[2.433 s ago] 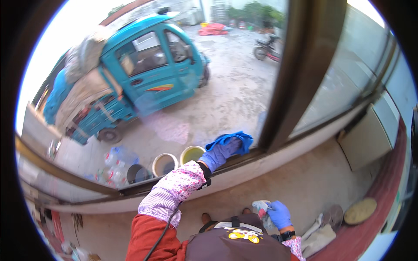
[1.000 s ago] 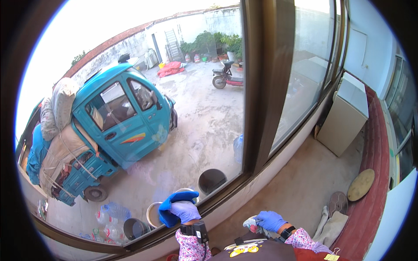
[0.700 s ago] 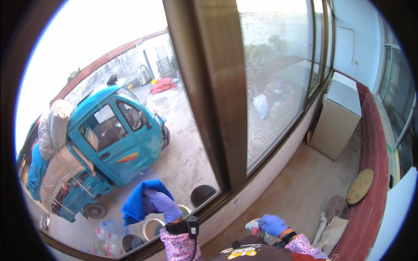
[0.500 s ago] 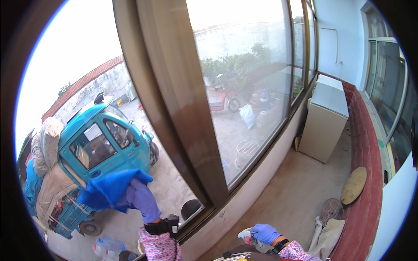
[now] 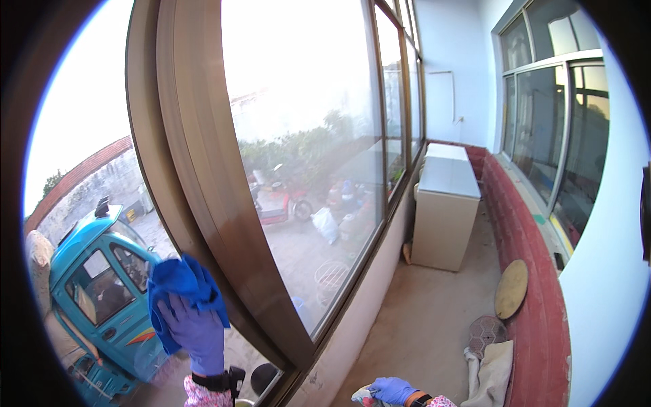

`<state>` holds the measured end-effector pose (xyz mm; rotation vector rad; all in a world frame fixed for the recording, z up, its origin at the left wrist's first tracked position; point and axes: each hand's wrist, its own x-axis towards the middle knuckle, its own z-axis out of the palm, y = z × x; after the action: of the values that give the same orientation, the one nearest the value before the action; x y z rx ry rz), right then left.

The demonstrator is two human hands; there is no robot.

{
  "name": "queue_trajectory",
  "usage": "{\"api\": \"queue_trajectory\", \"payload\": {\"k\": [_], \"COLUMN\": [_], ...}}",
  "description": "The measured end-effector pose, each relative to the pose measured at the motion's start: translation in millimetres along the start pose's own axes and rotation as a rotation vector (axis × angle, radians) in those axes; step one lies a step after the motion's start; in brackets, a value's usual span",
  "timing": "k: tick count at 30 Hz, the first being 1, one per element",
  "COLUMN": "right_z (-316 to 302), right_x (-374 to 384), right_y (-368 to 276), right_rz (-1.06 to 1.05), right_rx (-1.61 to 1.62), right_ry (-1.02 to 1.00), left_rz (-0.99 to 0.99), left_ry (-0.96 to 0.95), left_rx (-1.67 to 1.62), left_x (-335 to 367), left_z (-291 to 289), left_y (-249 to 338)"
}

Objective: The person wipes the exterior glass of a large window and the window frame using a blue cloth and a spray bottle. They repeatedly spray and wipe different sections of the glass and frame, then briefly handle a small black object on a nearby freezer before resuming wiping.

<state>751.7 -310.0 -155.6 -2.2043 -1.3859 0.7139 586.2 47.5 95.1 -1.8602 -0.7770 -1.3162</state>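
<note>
My left hand [image 5: 192,330], in a purple glove, lies over a bright blue cloth [image 5: 182,275]. The fingers stretch upward across the cloth, which appears pressed to the window pane close beside the brown frame [image 5: 224,197]. Low in the picture, my right hand [image 5: 393,389], also gloved, has its fingers bent round a crumpled pale cloth [image 5: 364,395] with a reddish patch. Part of that cloth is hidden by the hand and the lower edge.
Through the glass a turquoise three-wheeled vehicle [image 5: 102,285] stands in a yard. A beige freezer-like cabinet [image 5: 444,227] is against the window wall. A round yellowish disc [image 5: 511,289] leans on the red ledge [image 5: 539,325], near a greyish cloth [image 5: 489,380].
The view has turned toward the right. My left hand has brought the blue cloth next to the window frame, with the fingers now laid along it. My right hand still holds the pale cloth.
</note>
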Motion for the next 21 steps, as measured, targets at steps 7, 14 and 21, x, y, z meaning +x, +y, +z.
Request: {"api": "queue_trajectory", "payload": {"k": [7,14,21], "right_z": [-30.9,-55.2,-70.9], "right_x": [-11.4,-23.9,-24.4], "right_y": [-24.9,-64.8,-62.3], "right_rz": [0.12,0.119,0.173], "right_rx": [-0.034,-0.244,-0.22], "right_ry": [0.142,0.213,0.322], "left_rz": [-0.042,0.04,-0.012], "left_ry": [-0.267,-0.079,-0.104], "left_rx": [-0.07,-0.102,-0.154], "left_x": [-100.5,-137.1,-122.7], "left_z": [26.8,58.5,52.1], "left_y": [-19.2,-16.7,-2.5]}}
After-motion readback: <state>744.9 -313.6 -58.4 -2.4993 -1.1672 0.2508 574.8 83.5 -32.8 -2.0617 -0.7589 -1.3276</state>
